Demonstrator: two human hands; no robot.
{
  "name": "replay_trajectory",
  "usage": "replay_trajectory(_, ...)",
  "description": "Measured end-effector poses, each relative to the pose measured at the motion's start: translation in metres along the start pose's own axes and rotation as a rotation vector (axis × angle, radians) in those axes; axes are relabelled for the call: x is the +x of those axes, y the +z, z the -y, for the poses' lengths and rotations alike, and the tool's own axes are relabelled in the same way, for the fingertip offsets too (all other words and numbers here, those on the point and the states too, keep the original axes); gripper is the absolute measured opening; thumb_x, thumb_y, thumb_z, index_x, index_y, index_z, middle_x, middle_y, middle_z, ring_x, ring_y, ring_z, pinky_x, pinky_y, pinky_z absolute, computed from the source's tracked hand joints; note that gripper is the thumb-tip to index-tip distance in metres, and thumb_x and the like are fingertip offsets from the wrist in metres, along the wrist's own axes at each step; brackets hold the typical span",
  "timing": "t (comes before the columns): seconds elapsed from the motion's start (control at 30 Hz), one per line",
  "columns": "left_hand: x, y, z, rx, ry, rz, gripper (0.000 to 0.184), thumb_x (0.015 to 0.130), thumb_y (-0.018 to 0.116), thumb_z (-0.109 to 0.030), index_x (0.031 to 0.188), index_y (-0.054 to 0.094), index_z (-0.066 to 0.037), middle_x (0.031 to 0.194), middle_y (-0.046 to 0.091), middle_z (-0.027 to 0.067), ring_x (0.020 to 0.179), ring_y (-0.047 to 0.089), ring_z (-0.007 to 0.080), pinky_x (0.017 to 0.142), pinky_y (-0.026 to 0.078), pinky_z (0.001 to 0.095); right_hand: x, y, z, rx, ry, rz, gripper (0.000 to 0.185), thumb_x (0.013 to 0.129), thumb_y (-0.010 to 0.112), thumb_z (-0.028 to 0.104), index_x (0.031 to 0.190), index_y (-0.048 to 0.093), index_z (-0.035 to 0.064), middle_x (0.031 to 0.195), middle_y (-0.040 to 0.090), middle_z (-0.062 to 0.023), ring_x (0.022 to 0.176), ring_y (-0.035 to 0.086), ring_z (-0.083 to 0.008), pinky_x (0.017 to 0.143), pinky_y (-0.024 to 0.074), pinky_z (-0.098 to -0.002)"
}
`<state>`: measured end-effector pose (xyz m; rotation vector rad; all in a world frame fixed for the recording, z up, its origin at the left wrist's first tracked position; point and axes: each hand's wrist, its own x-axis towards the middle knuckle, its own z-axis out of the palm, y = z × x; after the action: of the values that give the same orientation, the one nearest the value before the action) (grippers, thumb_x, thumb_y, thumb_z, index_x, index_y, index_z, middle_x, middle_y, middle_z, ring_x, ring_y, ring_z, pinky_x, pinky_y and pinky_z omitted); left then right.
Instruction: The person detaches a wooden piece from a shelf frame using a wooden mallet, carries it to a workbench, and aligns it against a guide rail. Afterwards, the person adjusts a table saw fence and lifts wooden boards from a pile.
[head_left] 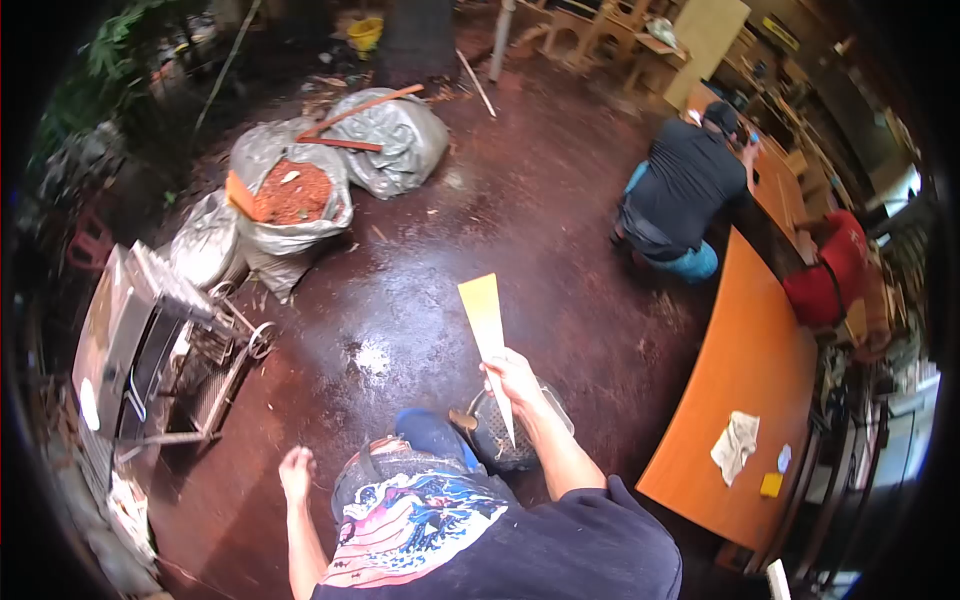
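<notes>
A flat, tapered piece of pale wood point(483, 315) is gripped in my right hand point(513, 378). Its wide end points away from me and its narrow end hangs down past my wrist. Under that hand, close to my body, is a dark container with a mesh-like surface point(490, 425), partly hidden by my forearm. My left hand point(297, 472) hangs low at my left side, over the dark red floor, with its fingers curled; whether it holds anything small cannot be made out.
An orange tabletop point(730, 380) with a cloth point(736, 447) and yellow pad point(771, 485) stands right. A person in dark clothes point(690, 185) bends beyond it; another wears red point(835, 265). Left are a wheeled metal frame point(215, 370) and sacks point(395, 145), one holding reddish shavings point(292, 193).
</notes>
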<state>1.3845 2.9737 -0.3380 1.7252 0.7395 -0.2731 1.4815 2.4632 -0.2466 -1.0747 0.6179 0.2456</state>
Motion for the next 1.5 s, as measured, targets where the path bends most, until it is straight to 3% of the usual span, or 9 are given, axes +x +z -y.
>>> replay_trajectory(0.37, 0.196, 0.292, -0.302, 0.219, 0.259, 0.549, 0.049, 0.096, 0.072, -0.014, 0.137, 0.058, 0.009, 0.105, 0.072, 0.0089, 0.091, 0.066, 0.0130, 0.085, 0.054, 0.0276, 0.111, -0.012, 0.122, 0.078, -0.116, -0.124, 0.015, 0.098, 0.065, 0.009, 0.108, 0.060, -0.0010, 0.083, 0.066, -0.0071, 0.056, 0.060, -0.0140, 0.050, 0.0507, -0.0291)
replay_trajectory(0.57, 0.358, 0.380, -0.269, 0.876, 0.427, 0.507, 0.054, 0.089, 0.076, -0.036, 0.127, 0.069, 0.002, 0.106, 0.076, 0.0200, 0.098, 0.074, 0.0249, 0.089, 0.057, 0.0361, 0.205, -0.058, 0.239, -0.202, -0.210, -0.207, 0.026, 0.094, 0.070, 0.010, 0.117, 0.062, -0.0007, 0.089, 0.065, -0.0034, 0.066, 0.064, -0.0116, 0.055, 0.0540, -0.0277)
replay_trajectory(0.7, 0.426, 0.368, -0.283, 0.981, -0.074, 0.362, 0.042, 0.086, 0.074, -0.043, 0.105, 0.079, -0.006, 0.106, 0.077, 0.0191, 0.104, 0.073, 0.0320, 0.093, 0.056, 0.0393, 0.270, -0.069, 0.344, -0.259, -0.214, -0.171, 0.043, 0.093, 0.066, 0.008, 0.134, 0.059, -0.0012, 0.094, 0.067, -0.0060, 0.068, 0.063, -0.0115, 0.057, 0.0533, -0.0274)
replay_trajectory(0.87, 0.495, 0.406, -0.285, 1.017, -0.001, 0.240, 0.039, 0.087, 0.074, -0.040, 0.103, 0.079, -0.006, 0.099, 0.077, 0.0195, 0.097, 0.074, 0.0302, 0.089, 0.056, 0.0394, 0.393, -0.091, 0.462, -0.530, -0.188, -0.135, 0.058, 0.091, 0.065, 0.003, 0.148, 0.054, 0.0085, 0.105, 0.069, -0.0039, 0.069, 0.062, -0.0103, 0.059, 0.0537, -0.0276)
replay_trajectory(0.97, 0.492, 0.501, -0.394, 0.748, -0.301, 0.265, 0.033, 0.087, 0.074, -0.037, 0.100, 0.080, -0.007, 0.099, 0.077, 0.0182, 0.096, 0.074, 0.0317, 0.089, 0.056, 0.0405, 0.492, -0.120, 0.500, -0.704, -0.346, -0.181, 0.055, 0.090, 0.066, 0.004, 0.144, 0.057, 0.0072, 0.102, 0.069, -0.0032, 0.067, 0.061, -0.0096, 0.059, 0.0528, -0.0282)
replay_trajectory(1.03, 0.606, 0.543, -0.360, 1.076, 0.270, 0.507, 0.037, 0.088, 0.072, -0.038, 0.096, 0.077, -0.002, 0.100, 0.076, 0.0208, 0.097, 0.073, 0.0367, 0.088, 0.056, 0.0439, 0.541, -0.128, 0.541, -0.651, -0.307, -0.144, 0.057, 0.089, 0.067, 0.006, 0.145, 0.057, 0.0065, 0.103, 0.070, -0.0053, 0.067, 0.062, -0.0114, 0.064, 0.0548, -0.0310)
replay_trajectory(1.17, 0.703, 0.734, -0.523, 1.099, 0.157, 0.355, 0.050, 0.083, 0.074, -0.045, 0.099, 0.075, 0.003, 0.105, 0.072, 0.0290, 0.109, 0.070, 0.0419, 0.093, 0.055, 0.0471, 0.617, -0.157, 0.643, -0.471, -0.167, -0.098, 0.044, 0.095, 0.068, 0.013, 0.137, 0.062, 0.0037, 0.100, 0.070, -0.0049, 0.063, 0.062, -0.0104, 0.059, 0.0531, -0.0285)
replay_trajectory(1.2, 0.706, 0.787, -0.583, 0.894, 0.387, 0.313, 0.054, 0.084, 0.074, -0.047, 0.102, 0.075, 0.004, 0.107, 0.071, 0.0310, 0.107, 0.069, 0.0437, 0.093, 0.055, 0.0492, 0.629, -0.165, 0.665, -0.419, -0.168, -0.107, 0.041, 0.096, 0.068, 0.014, 0.135, 0.062, 0.0030, 0.100, 0.071, -0.0049, 0.062, 0.061, -0.0102, 0.058, 0.0525, -0.0280)
replay_trajectory(1.5, 0.653, 1.216, -1.035, 0.419, 0.707, 0.912, 0.059, 0.097, 0.070, -0.041, 0.138, 0.061, 0.000, 0.124, 0.073, 0.0190, 0.115, 0.070, 0.0256, 0.097, 0.055, 0.0381, 0.774, -0.271, 0.829, -0.146, -0.265, -0.126, 0.028, 0.100, 0.064, 0.015, 0.122, 0.065, -0.0017, 0.104, 0.074, -0.0078, 0.063, 0.062, -0.0115, 0.059, 0.0524, -0.0282)
